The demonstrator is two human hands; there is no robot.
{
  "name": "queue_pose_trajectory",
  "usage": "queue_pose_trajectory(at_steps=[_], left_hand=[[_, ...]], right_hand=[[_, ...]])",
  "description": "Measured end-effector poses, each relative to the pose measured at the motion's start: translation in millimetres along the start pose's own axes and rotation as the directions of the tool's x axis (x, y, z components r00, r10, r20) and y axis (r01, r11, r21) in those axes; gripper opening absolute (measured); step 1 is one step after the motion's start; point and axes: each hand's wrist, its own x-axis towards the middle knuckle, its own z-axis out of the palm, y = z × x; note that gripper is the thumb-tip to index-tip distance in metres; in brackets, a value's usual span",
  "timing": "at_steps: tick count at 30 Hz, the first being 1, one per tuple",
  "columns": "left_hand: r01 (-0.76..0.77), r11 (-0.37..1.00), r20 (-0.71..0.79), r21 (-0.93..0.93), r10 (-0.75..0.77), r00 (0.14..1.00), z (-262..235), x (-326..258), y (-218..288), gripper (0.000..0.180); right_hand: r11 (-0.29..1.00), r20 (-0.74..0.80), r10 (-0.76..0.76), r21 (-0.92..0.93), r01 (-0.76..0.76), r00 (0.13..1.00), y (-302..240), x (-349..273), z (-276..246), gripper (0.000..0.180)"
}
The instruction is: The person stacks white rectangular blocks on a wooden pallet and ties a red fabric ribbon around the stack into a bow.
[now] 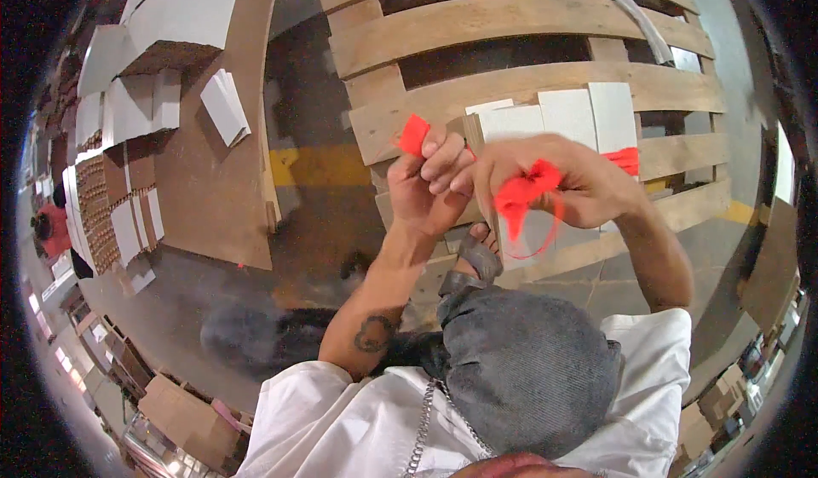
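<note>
My left hand [426, 190] is closed on one end of a red plastic ribbon [415, 135], which sticks up flat above the fingers. Close beside it, my right hand [594, 184] is closed on a crumpled bunch of red ribbon [527, 192], from which a thin loop hangs down. Under the hands lie white cardboard pieces [567, 113], stacked on a wooden pallet [503, 20]. At their right side, more red ribbon [623, 161] crosses the stack. My hands hide part of the stack, so I cannot tell whether the ribbon pieces join.
To the left, a large brown cardboard sheet [204, 184] carries a small white bundle [224, 107]. Stacks of white cardboard [192, 14] stand beyond it. White strapping [626, 9] lies across the pallet's far slats. My sandalled foot [477, 256] is at the pallet's near edge.
</note>
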Motion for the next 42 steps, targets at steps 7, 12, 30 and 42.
queue_pose_trajectory(at_steps=[7, 12, 30, 42], left_hand=[[0.290, 0.891, 0.022, 0.349, -0.317, 0.948, 0.3, 1.5, 25.0, 0.028], [0.271, 0.896, -0.022, 0.352, -0.282, 0.959, -4.1, -4.4, 21.3, 0.034], [0.334, 0.931, 0.195, 0.150, -0.359, 0.913, -52.4, 9.0, 29.7, 0.035], [0.390, 0.908, 0.344, -0.151, -0.321, 0.882, -90.1, 12.7, 7.2, 0.035]], right_hand=[[0.760, 0.021, 0.455, 0.511, -0.401, 0.890, -12.8, -5.1, 4.5, 0.026], [0.720, -0.185, 0.577, 0.575, -0.389, 0.795, -13.4, -16.0, 7.9, 0.042], [0.641, -0.377, 0.758, 0.582, -0.500, 0.533, -50.7, -1.6, 26.2, 0.039], [0.675, -0.660, 0.622, 0.179, -0.716, 0.421, -44.0, 42.4, 83.1, 0.016]])
